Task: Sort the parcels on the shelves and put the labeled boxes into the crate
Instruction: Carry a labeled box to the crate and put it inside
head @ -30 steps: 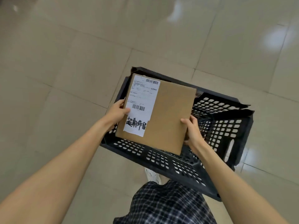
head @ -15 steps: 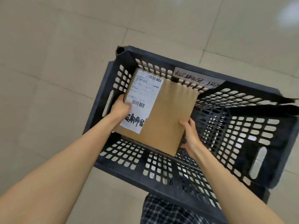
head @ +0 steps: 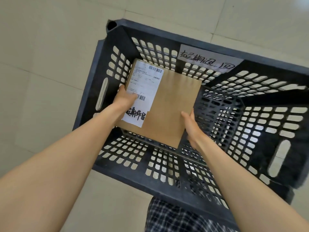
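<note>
Tiled floor (head: 50, 52), black crate (head: 115, 39), one labelled box (head: 173, 113) going in

Head view. Pale glossy tiles fill the background. On them stands the slotted plastic crate, seen from above, with a handwritten paper tag (head: 207, 59) fixed to its far wall. A checked garment (head: 175, 218) shows at the lower edge, on our side of the crate.

Item: one flat brown cardboard box, face up and slightly turned, inside the crate's walls towards the far left corner. A white shipping label (head: 145, 91) with barcodes and bold handwritten characters covers its left part. We cannot tell whether the underside touches the crate bottom.

Left hand (head: 124, 99): grips the box's left edge, thumb laid over the label, fingers hidden beneath.

Right hand (head: 192, 126): holds the near right corner, thumb on the top face, fingers out of sight under or beside the edge.

Step in hand, as we judge it: placing a labelled box into the crate, with the lowering nearly done.

Next move, as we judge it: bring the box flat onto the slotted bottom. Then slide the fingers out from under it without tipping it, and lift both arms clear of the walls. A snug fit in the corner would leave room for further boxes from the shelves, which lie outside this view.
</note>
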Demonstrator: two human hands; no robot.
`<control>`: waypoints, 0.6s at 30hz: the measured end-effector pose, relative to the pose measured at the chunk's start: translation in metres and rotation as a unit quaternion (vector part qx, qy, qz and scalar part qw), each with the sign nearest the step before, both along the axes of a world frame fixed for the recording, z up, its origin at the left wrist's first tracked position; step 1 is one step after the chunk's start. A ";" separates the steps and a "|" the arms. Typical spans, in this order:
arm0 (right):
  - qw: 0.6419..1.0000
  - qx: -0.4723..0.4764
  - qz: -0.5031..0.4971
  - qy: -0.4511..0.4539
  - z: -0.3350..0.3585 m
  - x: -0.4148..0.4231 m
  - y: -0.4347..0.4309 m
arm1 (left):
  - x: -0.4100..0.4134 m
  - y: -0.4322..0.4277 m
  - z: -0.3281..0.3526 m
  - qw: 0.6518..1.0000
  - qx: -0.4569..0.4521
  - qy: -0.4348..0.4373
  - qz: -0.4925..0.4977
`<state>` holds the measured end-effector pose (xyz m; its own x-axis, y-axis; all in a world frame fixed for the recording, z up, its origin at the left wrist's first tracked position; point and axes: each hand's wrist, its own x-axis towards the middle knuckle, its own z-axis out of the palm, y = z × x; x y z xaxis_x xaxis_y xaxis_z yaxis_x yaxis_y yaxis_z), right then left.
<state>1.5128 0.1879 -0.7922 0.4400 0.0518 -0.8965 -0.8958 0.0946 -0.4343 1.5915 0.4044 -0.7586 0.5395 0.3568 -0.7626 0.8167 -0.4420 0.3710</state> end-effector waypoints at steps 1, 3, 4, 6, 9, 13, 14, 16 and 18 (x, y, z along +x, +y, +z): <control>1.000 -0.001 0.019 0.008 -0.001 0.000 -0.001 | -0.003 -0.002 -0.001 1.000 0.008 -0.016 -0.008; 0.998 -0.006 0.052 0.024 -0.002 0.001 -0.004 | -0.012 -0.008 -0.003 0.997 0.034 -0.066 -0.024; 0.998 -0.011 0.059 0.026 -0.004 0.002 -0.004 | -0.017 -0.012 -0.003 0.994 0.046 -0.089 -0.032; 0.998 -0.017 0.050 0.020 -0.009 0.005 -0.004 | -0.022 -0.018 -0.005 0.993 0.040 -0.103 -0.041; 1.000 -0.002 0.010 0.012 -0.017 0.004 -0.004 | -0.018 -0.022 -0.007 0.995 -0.015 -0.077 -0.058; 0.999 0.006 0.022 0.026 -0.022 0.001 -0.006 | -0.012 -0.027 -0.003 0.992 -0.026 -0.066 -0.106; 0.999 -0.011 0.043 0.028 -0.022 0.002 -0.006 | -0.012 -0.027 -0.001 0.991 -0.025 -0.061 -0.115; 0.994 -0.074 0.085 0.015 -0.015 0.006 -0.004 | -0.015 -0.024 0.005 0.990 -0.018 -0.050 -0.131; 0.981 -0.144 0.132 0.000 -0.002 0.015 -0.003 | -0.019 -0.020 0.016 0.989 -0.004 -0.037 -0.142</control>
<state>1.5278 0.1846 -0.7941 0.4460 -0.0907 -0.8904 -0.8721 -0.2678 -0.4095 1.5724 0.3840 -0.7423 0.6712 0.1761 -0.7201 0.6303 -0.6469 0.4293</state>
